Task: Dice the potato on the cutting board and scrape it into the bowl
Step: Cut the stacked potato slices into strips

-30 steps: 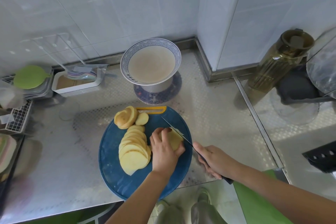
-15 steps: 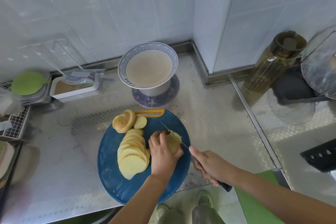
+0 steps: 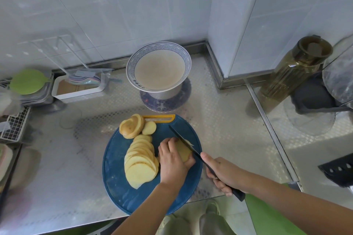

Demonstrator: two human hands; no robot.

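Observation:
A round blue cutting board (image 3: 118, 181) lies at the counter's front edge. A fanned row of potato slices (image 3: 140, 160) covers its left half, and a potato end piece (image 3: 131, 126) sits at the board's far left rim. My left hand (image 3: 172, 162) curls over a small stack of slices (image 3: 183, 150) at mid-board and holds it down. My right hand (image 3: 222, 174) grips the black handle of a knife (image 3: 184, 142), index finger along the spine. The blade rests on the stack's right edge. The empty blue-rimmed bowl (image 3: 188, 59) stands behind the board.
A white box (image 3: 78, 91) of coloured spoons sits at the back left beside a green lid (image 3: 26, 81) and a wire rack (image 3: 14, 126). A dark ribbed bottle (image 3: 294, 66) stands at the right. Tiled walls close the back and the right corner.
The knife has shifted slightly leftward across the held stack between cuts. My left hand stays on the stack. The camera has tilted a little, so the scene sits lower.

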